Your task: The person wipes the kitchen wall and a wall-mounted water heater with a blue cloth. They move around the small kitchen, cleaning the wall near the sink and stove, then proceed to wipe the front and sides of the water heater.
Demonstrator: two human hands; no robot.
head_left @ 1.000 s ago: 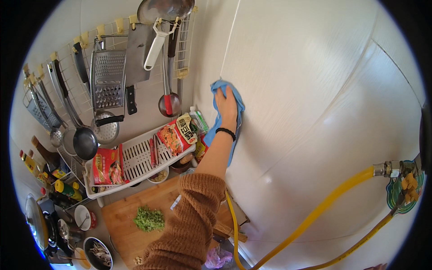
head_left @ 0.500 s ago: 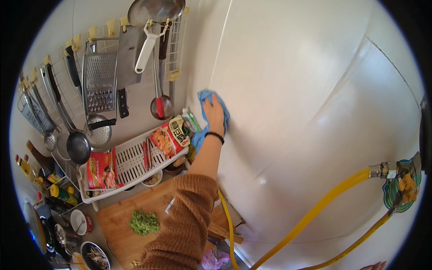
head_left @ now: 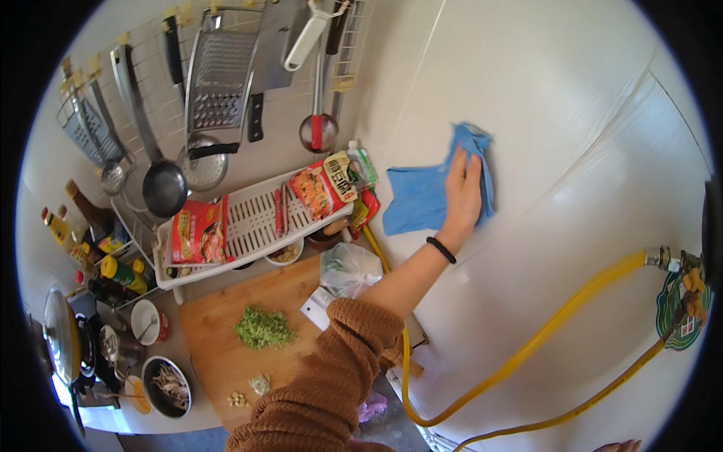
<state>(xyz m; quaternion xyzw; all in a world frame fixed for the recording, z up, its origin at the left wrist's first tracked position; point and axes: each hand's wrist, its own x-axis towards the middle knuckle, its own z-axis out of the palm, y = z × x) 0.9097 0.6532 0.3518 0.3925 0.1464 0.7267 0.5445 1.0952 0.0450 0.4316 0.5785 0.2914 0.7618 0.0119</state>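
My left hand (head_left: 463,188) presses a blue cloth (head_left: 418,197) flat against the pale wall (head_left: 557,120), its fingers closed on the bunched upper right part. The rest of the cloth spreads left of the hand. A brown knitted sleeve and a dark wristband show on this arm. Only a few fingers of my right hand (head_left: 621,447) appear at the lower right edge; they look stretched out, with nothing seen in them.
A yellow hose (head_left: 527,361) curves from a wall valve on the right. Left stands a white slotted rack (head_left: 245,230) with food packets. Below is a cutting board (head_left: 211,324) with chopped greens (head_left: 263,328). A grater (head_left: 218,83), ladles and knives hang above; bottles and bowls stand lower left.
My left hand has slid the cloth rightward along the wall, and the cloth has spread out more. The view has shifted, showing more of the counter and a plastic bag on the board.
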